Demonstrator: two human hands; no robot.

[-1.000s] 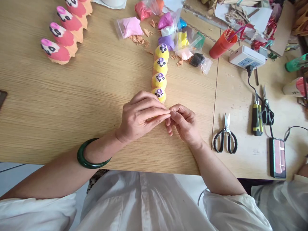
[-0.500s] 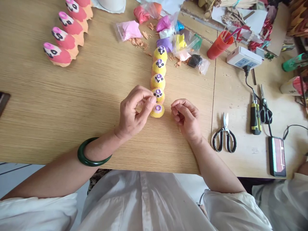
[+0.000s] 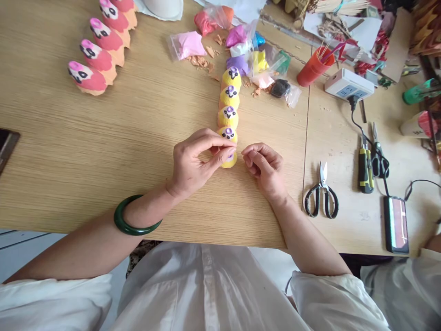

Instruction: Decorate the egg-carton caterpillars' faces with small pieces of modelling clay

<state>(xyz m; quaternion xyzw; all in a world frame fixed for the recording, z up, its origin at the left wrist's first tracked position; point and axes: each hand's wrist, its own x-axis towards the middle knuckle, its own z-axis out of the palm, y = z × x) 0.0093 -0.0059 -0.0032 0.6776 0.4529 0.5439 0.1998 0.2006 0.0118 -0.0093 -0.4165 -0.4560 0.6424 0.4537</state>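
Note:
A row of yellow domes (image 3: 228,116), each with a pale patch and a purple ring, runs away from me across the table; most carry small black marks. Above the nearest dome (image 3: 229,162), my left hand (image 3: 196,158) pinches thumb and forefinger together and partly covers it. Whatever sits between those fingertips is too small to make out. Just right of the row, my right hand (image 3: 265,166) is curled with its thumb against the forefinger. Its fingertips are close to the left hand's, and anything inside them is hidden.
Bags of coloured clay (image 3: 237,64) lie behind the row among orange scraps. Pink domes (image 3: 90,79) form another row at upper left. To the right are scissors (image 3: 321,191), a utility knife (image 3: 365,168), a power strip (image 3: 349,84), a red cup (image 3: 315,66) and a phone (image 3: 396,223).
My left hand has moved right, its pinched fingertips now over the nearest yellow dome. My right hand has shifted slightly left, narrowing the gap between them.

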